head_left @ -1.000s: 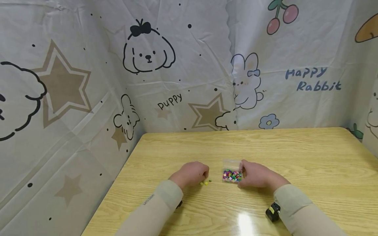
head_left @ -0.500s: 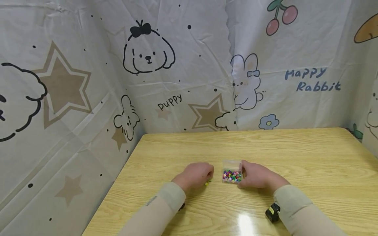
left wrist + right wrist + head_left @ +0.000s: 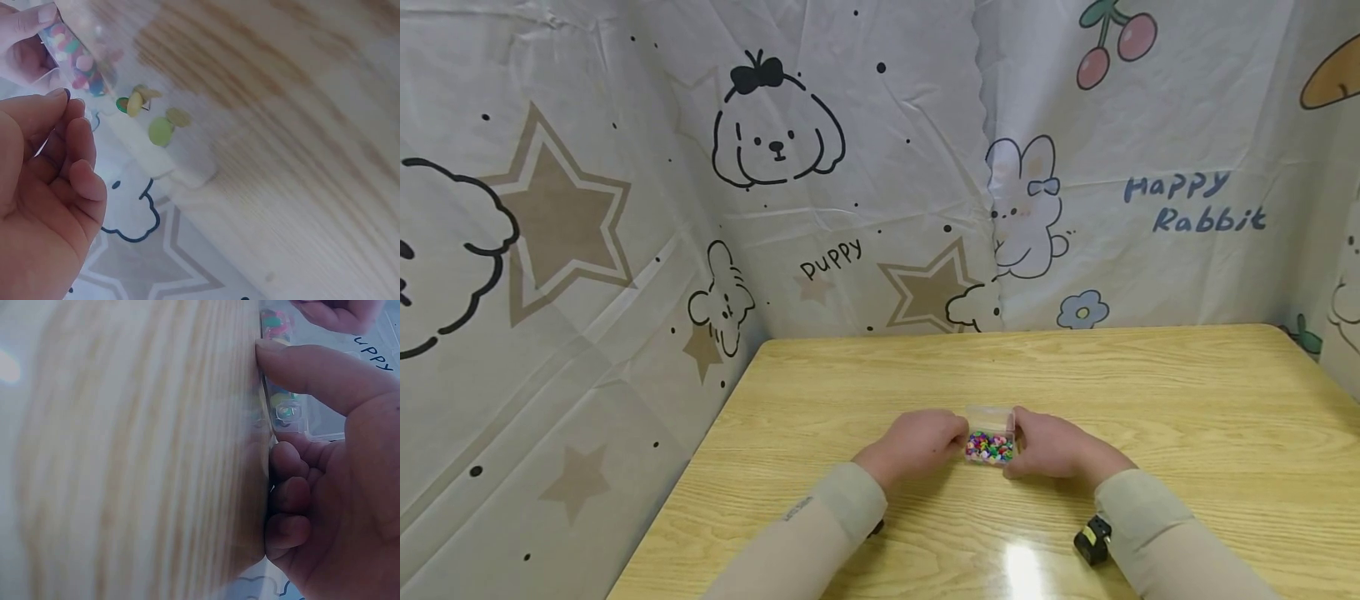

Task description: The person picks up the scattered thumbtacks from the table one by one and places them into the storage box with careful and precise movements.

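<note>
A small clear plastic box, filled with tiny multicoloured pieces, sits on the table with its clear lid raised at the back. My right hand grips the box's right side, its thumb along the near wall in the right wrist view. At the box's left edge is my left hand. In the left wrist view its thumb and forefinger pinch a small dark purple piece, mostly hidden by the fingertips. Several loose flat yellow and green discs lie on the table beside that hand.
The wood-grain table reaches back to a white curtain printed with cartoon animals and stars. Another patterned curtain side stands along the left. A black wrist camera is strapped under the right sleeve.
My left hand has moved right from beside the loose discs to the box's left edge, hiding the discs in the head view. The right hand and box have stayed put.
</note>
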Available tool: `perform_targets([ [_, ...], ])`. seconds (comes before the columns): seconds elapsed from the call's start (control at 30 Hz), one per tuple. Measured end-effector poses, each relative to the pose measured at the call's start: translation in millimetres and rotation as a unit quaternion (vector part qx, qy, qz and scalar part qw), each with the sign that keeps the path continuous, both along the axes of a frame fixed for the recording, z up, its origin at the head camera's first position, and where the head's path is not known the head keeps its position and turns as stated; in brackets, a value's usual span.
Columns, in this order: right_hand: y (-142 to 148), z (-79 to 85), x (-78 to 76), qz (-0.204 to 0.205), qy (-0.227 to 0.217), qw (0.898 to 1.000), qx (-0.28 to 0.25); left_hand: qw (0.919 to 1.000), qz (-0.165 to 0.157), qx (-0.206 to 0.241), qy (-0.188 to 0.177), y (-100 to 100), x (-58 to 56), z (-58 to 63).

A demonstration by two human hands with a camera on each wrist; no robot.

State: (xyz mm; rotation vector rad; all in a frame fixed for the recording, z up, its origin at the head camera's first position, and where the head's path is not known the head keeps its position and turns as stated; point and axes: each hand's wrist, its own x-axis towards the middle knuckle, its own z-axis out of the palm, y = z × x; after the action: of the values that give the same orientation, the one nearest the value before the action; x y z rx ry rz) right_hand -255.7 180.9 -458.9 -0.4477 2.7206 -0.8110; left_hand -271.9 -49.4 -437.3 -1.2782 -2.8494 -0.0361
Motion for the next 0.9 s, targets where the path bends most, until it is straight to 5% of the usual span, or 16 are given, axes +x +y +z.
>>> perform_targets([
  [0.9,1,2.1,1.9,0.009,-0.003,1.000,-0.016,0.9992,-0.003,-0.023,0.032,22,5.8,0.6],
])
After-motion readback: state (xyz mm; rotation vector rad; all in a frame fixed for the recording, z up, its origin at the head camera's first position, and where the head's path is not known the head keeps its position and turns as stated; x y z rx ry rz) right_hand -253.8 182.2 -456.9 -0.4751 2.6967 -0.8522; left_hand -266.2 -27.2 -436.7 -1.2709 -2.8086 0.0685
